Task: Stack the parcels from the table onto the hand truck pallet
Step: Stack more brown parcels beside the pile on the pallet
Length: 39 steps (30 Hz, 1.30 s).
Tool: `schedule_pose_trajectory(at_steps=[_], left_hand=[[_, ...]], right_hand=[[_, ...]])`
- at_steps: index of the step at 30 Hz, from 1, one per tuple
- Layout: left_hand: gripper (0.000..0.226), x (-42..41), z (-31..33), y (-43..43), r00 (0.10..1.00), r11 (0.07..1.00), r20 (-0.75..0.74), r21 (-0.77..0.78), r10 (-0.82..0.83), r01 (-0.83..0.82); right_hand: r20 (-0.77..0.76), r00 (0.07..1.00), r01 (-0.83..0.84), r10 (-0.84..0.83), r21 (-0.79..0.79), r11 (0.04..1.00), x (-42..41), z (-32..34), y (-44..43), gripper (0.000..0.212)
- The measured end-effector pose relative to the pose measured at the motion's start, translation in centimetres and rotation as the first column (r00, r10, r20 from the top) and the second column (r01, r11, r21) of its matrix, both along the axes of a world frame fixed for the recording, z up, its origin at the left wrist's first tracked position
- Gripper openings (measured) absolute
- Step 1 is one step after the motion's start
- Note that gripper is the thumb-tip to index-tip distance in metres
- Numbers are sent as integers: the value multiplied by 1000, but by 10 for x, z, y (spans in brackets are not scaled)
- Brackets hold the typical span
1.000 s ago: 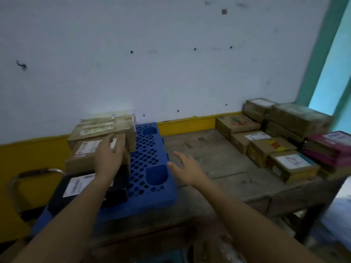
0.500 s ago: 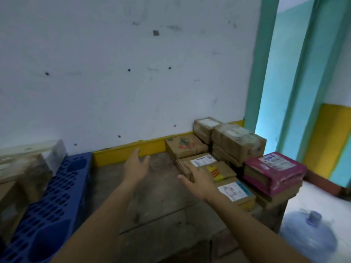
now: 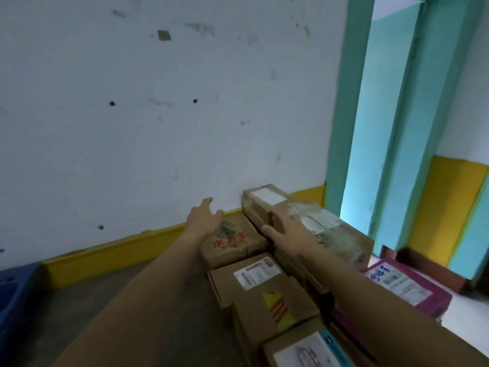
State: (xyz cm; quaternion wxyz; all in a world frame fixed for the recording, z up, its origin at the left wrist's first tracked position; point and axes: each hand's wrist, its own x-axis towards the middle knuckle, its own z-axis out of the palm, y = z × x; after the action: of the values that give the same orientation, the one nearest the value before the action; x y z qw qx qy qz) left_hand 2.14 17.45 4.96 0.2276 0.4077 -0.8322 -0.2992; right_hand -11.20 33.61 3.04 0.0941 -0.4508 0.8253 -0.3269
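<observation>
Several cardboard parcels crowd the right end of the wooden table (image 3: 105, 300). My left hand (image 3: 202, 217) is open, fingers spread, above the far left corner of a brown parcel with red print (image 3: 232, 242). My right hand (image 3: 287, 231) is open and lies against the left side of a large plastic-wrapped parcel (image 3: 330, 234) stacked on others. Behind it sits a brown parcel with a white label (image 3: 264, 198). Only a corner of the blue pallet (image 3: 13, 292) shows at the far left.
Nearer to me lie a labelled brown parcel (image 3: 248, 276), one with a red and yellow sticker (image 3: 275, 308) and another labelled one (image 3: 304, 350). A magenta parcel (image 3: 407, 284) sits at the right edge. A teal door frame (image 3: 346, 107) stands to the right.
My view has swung right, away from the pallet and its stacked parcels. Both hands have moved from the pallet side across the table to the parcels at the right end.
</observation>
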Motion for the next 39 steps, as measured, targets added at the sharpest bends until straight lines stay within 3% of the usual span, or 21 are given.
schedule_pose_trajectory(at_steps=[6,14,19,22,27,33,39], left_hand=[[58,-86,2,-39,1000,999,-12,45,27,-27],[58,-202,-30,-100,996,992,47,97,70,-74],[51,-253,-62,-114,988,991,151,130,10,-30],[56,-270,-78,-119,990,961,139,271,21,-59],[67,-272,-87,-117,996,919,14,386,85,-84],[62,-224,-54,-131,984,940,-56,308,171,-145],[60,-98,-16,-137,936,930,-128,219,328,-296]], right_hand=[[-70,997,17,-15,20,1000,-116,20,-51,61],[-12,997,-73,77,191,979,-234,10,-119,62],[13,976,-208,218,367,907,-270,-22,-162,66],[76,958,-280,276,455,846,-281,-38,-177,67],[98,960,-281,264,408,869,-277,-39,-182,70],[-17,955,-278,296,290,916,-230,3,-192,67],[0,942,-328,335,214,920,-110,31,-221,68]])
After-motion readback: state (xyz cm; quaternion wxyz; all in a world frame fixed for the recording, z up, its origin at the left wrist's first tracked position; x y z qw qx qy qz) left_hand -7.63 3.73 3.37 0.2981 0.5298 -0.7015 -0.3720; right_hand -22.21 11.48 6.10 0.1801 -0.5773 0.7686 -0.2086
